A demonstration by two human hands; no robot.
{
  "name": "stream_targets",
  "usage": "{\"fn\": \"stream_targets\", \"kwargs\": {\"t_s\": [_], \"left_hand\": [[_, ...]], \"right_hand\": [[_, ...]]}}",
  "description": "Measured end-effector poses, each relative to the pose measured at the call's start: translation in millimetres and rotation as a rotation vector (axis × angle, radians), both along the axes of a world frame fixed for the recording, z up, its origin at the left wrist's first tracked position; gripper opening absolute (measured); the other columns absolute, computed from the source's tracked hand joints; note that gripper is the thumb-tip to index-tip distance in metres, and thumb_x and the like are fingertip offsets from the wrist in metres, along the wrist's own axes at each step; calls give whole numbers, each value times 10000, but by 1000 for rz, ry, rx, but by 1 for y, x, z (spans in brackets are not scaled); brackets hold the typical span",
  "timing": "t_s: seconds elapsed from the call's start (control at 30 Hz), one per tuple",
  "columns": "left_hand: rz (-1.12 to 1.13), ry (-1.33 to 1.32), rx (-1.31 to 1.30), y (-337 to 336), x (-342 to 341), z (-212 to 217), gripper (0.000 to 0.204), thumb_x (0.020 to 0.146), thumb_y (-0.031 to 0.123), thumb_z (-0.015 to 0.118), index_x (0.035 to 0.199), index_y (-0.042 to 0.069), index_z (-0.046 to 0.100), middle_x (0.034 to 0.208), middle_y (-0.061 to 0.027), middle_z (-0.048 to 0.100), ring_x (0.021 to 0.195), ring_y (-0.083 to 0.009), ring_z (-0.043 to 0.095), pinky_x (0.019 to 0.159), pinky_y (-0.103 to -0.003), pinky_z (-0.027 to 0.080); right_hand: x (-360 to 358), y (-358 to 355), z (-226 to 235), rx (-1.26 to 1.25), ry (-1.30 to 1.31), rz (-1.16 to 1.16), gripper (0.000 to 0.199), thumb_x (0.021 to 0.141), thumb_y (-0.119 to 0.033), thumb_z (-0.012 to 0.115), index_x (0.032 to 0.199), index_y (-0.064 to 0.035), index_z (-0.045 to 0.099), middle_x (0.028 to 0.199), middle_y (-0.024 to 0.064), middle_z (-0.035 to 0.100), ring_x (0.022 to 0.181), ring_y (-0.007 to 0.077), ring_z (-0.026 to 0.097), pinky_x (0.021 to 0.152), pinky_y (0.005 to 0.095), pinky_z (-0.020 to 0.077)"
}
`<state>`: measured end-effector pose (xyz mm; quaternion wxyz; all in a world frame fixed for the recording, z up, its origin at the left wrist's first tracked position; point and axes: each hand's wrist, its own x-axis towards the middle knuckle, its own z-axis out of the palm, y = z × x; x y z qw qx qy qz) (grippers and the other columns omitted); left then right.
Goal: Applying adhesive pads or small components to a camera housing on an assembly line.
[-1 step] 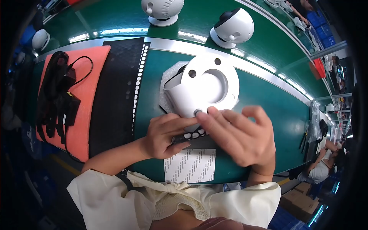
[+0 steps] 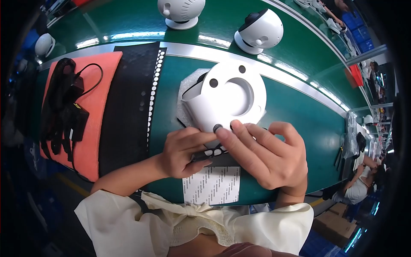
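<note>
A white round-bodied device [image 2: 201,107] lies tipped over on clear bubble wrap [image 2: 185,88], its ring-shaped base [image 2: 256,88] facing up. Dark round pads sit on the ring. My left hand [image 2: 182,152] is closed on a dark strip dotted with white circles [image 2: 212,151], just below the device. My right hand [image 2: 269,154] reaches to the ring's near edge in a loose pinch. At its index fingertip shows a small dark round pad [image 2: 233,124], partly covered. A grey round piece [image 2: 217,127] appears at the thumb tip; whether it is fixed to the device I cannot tell.
White printed sheet [image 2: 220,184] lies at the near table edge. To the left are a black dotted-edge sheet [image 2: 126,103] and orange foam [image 2: 107,77] bearing black adapters and cables [image 2: 77,118]. Two similar white devices [image 2: 182,13] stand beyond. Other people sit at far right.
My right hand's thumb and index have shifted very slightly down and left at the ring's near edge. The view has moved a little; otherwise everything stays in place.
</note>
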<state>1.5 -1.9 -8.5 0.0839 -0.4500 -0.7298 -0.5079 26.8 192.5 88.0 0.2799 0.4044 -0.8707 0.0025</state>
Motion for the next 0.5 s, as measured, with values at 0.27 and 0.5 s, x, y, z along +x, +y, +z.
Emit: {"fn": "stream_targets", "kwargs": {"t_s": [0.27,0.5], "left_hand": [[-44,-6,96,4,-2,0,305,739,201,602,915,-48,599,1008,-97,603,603,-180,467,537,-284,415],[-22,-51,34,2,1,0,380,825,303,511,686,-48,551,1001,-173,576,745,-199,523,671,-282,438]], "right_hand": [[-15,35,8,-785,-766,-220,47,767,22,565,812,11,569,656,51,518,522,106,468,462,211,357],[-24,41,1,-765,-862,-235,46,795,-21,560,818,17,575,649,63,519,511,113,444,462,233,350]]}}
